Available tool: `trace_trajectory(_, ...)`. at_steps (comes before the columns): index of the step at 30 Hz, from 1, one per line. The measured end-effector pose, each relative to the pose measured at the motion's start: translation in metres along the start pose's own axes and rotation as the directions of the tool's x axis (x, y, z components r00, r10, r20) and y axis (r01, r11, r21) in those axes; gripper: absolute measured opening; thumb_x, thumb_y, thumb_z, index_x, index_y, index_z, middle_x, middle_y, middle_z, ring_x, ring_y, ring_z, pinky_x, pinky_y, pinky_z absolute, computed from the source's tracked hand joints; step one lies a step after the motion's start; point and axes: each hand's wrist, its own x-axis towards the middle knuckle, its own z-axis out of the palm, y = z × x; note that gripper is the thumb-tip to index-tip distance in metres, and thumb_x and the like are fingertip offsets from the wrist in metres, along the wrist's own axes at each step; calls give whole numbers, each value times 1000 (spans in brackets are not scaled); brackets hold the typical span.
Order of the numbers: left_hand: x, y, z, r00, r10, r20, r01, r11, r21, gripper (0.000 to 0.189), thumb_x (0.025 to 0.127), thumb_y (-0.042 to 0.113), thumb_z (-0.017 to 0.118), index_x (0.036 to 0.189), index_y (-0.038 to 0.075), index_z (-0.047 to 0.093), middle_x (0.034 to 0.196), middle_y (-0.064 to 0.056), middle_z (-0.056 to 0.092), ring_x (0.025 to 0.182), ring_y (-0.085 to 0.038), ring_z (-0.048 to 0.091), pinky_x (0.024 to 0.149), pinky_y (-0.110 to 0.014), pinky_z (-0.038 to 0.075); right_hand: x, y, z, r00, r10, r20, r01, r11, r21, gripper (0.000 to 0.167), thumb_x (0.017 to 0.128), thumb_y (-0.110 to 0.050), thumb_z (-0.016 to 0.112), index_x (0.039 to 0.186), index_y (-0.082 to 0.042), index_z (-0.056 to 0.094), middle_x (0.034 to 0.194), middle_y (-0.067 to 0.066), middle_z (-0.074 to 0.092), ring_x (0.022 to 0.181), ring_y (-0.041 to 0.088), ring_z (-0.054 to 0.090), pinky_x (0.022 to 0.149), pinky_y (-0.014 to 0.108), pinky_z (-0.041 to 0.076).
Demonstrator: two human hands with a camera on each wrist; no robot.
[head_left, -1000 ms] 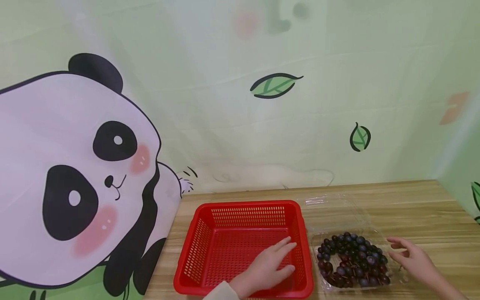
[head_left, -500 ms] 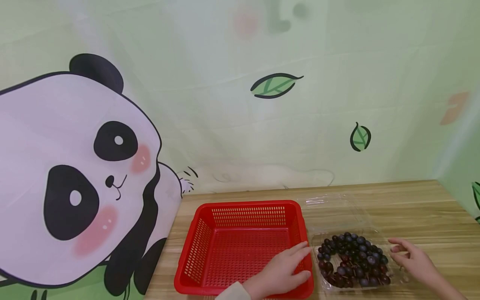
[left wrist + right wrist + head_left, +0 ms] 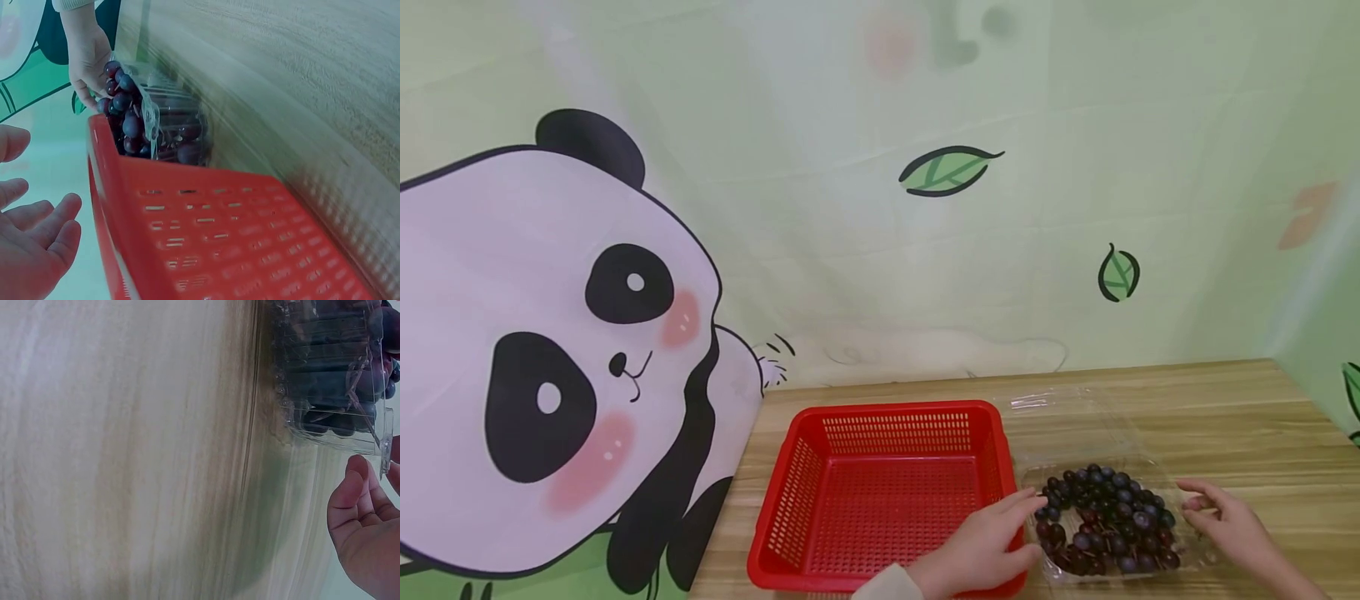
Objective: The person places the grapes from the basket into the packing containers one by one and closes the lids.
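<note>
Several dark grapes (image 3: 1123, 512) lie in a clear plastic box (image 3: 1060, 573), its lid (image 3: 1067, 425) folded back on the wooden table. My left hand (image 3: 985, 546), fingers spread and holding nothing, hovers over the right rim of the red basket (image 3: 775, 475), fingertips at the box's left edge. In the left wrist view its fingers (image 3: 56, 219) stand apart from the basket and the box. At the box's right edge is my right hand (image 3: 1228, 525), with curled fingers. The right wrist view shows its thumb (image 3: 347, 487) and fingers on either side of the box's rim.
The red basket stands directly left of the grape box, its perforated floor (image 3: 887, 500) bare. The wooden table (image 3: 1247, 417) ends at a wall hanging (image 3: 850, 250) printed with a panda and leaves.
My left hand has moved right, from above the basket's inside, across its right rim to the box's left edge. The right hand, basket and grapes have hardly moved.
</note>
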Motion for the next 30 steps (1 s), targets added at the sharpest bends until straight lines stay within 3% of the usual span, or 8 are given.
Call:
trace_trajectory(13,7,4,10,999,-22,39,24,998,-59,51,90,33,46,137,22,30,142,2,32,125,-9,38,94,-25,42,-3,4,5,994,-72,-80,71,997,-18,35,81,0,54,111,16,45,68,-5,51,53,0,40,46,23,37)
trace_trajectory(15,8,5,11,999,-23,38,25,996,-80,51,90,31,46,137,21,30,142,1,31,108,-7,54,90,-21,44,-3,5,6,991,-90,-96,89,996,-12,34,80,1,54,110,16,45,64,-7,49,51,0,38,45,22,35)
trace_trajectory(19,10,7,11,999,-25,21,27,996,-84,51,90,29,47,137,18,31,142,-1,32,85,-3,61,87,-19,44,-3,4,7,991,-94,-98,95,995,5,34,79,4,54,110,17,44,61,-7,47,48,1,37,44,23,35)
trace_trajectory(20,11,8,11,999,-29,21,31,995,-92,51,90,28,47,137,17,31,142,-1,32,75,-1,60,86,-18,44,-3,4,7,991,-94,-97,95,995,6,34,79,4,53,110,17,44,60,-7,47,48,2,37,43,23,35)
trace_trajectory(22,12,10,11,999,-46,19,47,993,-106,50,90,27,48,137,16,32,142,-2,32,74,3,59,83,-16,45,-3,4,7,991,-94,-92,95,995,4,35,80,4,53,110,17,44,60,-5,48,47,2,37,43,23,36)
trace_trajectory(25,15,13,12,996,-75,39,80,985,-154,50,90,26,47,136,14,33,143,-4,30,49,4,48,68,-11,46,-3,4,6,993,-86,-78,86,996,-4,35,80,4,52,112,16,43,60,-3,49,45,3,38,43,23,37)
trace_trajectory(27,18,16,12,994,-94,49,100,982,-162,50,90,26,47,136,13,34,143,-5,30,49,3,48,61,-9,44,-3,4,5,995,-72,-65,72,997,-12,35,81,3,51,113,15,43,60,-2,48,44,4,39,43,23,38)
trace_trajectory(30,22,19,13,991,-118,62,125,984,-125,50,89,28,47,135,13,35,143,-5,31,74,0,60,69,-14,47,-3,5,4,997,-49,-51,49,999,-13,35,82,2,50,115,14,43,60,-1,48,42,5,40,43,24,39)
